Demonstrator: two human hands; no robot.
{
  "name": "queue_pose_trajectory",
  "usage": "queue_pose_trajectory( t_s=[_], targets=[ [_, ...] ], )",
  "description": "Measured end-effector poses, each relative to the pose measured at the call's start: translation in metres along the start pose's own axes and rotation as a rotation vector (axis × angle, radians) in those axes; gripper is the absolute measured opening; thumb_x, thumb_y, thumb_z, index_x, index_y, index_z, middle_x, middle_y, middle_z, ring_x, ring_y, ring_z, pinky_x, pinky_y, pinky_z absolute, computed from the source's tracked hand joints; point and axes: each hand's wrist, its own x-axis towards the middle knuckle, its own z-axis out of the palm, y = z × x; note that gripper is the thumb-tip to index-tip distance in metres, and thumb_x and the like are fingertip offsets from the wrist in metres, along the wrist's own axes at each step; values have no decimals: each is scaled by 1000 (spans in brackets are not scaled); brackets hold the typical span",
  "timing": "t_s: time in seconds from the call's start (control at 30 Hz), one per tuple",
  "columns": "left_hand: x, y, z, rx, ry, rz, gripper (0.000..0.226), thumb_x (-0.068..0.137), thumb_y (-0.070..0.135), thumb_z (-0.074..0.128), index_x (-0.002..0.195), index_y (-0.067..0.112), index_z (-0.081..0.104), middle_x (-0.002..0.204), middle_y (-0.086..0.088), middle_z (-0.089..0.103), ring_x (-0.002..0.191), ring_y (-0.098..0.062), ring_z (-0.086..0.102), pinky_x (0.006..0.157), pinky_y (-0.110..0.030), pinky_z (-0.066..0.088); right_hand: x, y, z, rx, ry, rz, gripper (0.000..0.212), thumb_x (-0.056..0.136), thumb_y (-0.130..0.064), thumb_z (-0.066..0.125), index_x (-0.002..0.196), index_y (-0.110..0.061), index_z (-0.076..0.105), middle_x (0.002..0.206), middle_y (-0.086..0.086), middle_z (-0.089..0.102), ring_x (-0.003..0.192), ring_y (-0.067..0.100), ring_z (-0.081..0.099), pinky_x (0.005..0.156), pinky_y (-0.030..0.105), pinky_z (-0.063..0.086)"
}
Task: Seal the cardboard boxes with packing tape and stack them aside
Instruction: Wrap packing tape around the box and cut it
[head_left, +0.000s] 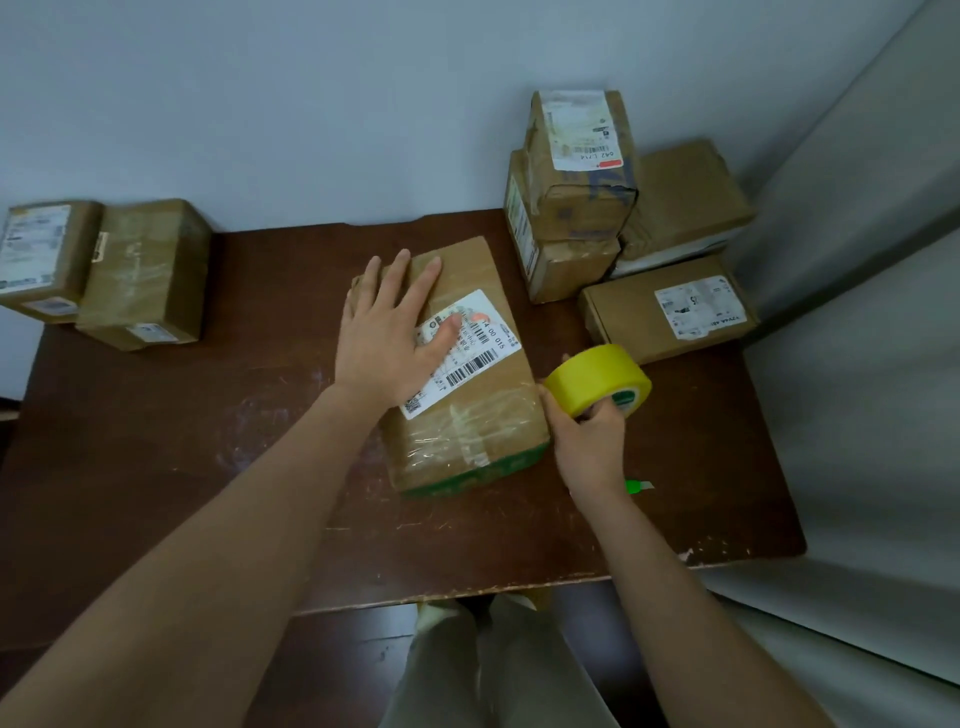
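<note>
L hand (387, 332) lies flat, fingers straight, pressing on the cardboard box (467, 410) mid surface (156, 467), partly over its white label (467, 343). R hand (589, 441) has its grip curled round the yellow tape roll (597, 379), held just beside the box's right edge. More boxes: two at far left (104, 270), a stack at far right (623, 218). Small green item (638, 486) near R wrist, can't tell what
</note>
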Motion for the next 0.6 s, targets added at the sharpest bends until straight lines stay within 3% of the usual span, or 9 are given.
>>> queue_pose_trajectory(
  t_s=[0.13, 0.23, 0.3, 0.37, 0.43, 0.6],
  targets=[
    [0, 12, -2, 54, 25, 45, 63, 99, 61, 18, 156, 35, 17, 165, 1, 8, 152, -23, -6, 120, -51, -10, -15, 0, 11, 139, 163, 177, 38, 89, -22, 75, 66, -11, 47, 62, 2, 49, 55, 16, 48, 57, 34, 41],
    [-11, 24, -13, 116, 151, 70, 64, 100, 54, 11, 153, 27, 32, 163, -6, 20, 152, -26, 5, 122, -52, -4, -16, -4, 9, 111, 152, 151, 44, 89, -20, 74, 62, -14, 40, 58, 0, 44, 52, 15, 43, 55, 30, 34],
    [-25, 32, -18, 0, 171, 6, 66, 99, 55, 9, 151, 25, 37, 162, -8, 21, 152, -26, 7, 121, -48, -5, -16, -3, 9, 126, 162, 148, 42, 89, -21, 75, 63, -15, 43, 59, -1, 47, 54, 14, 47, 57, 29, 36],
    [-45, 44, -10, -55, 129, -39, 66, 98, 60, 9, 155, 29, 24, 165, -7, 9, 152, -23, -2, 119, -45, -10, -15, 1, 12, 150, 192, 159, 38, 88, -24, 76, 65, -15, 47, 62, 0, 52, 57, 16, 52, 59, 32, 42],
    [-60, 48, 5, 37, 69, -42, 69, 97, 64, 8, 157, 30, 8, 165, -7, -1, 152, -22, -8, 120, -50, -10, -16, 4, 16, 138, 197, 151, 37, 88, -29, 76, 67, -15, 49, 65, 1, 56, 63, 21, 57, 64, 38, 47],
    [-55, 53, 9, 107, -15, -108, 73, 98, 63, 10, 158, 23, 3, 164, -17, -4, 151, -32, -8, 120, -57, -4, -17, 5, 16, 120, 198, 142, 36, 87, -31, 76, 67, -14, 51, 66, 0, 59, 65, 21, 59, 69, 42, 50]
  ],
)
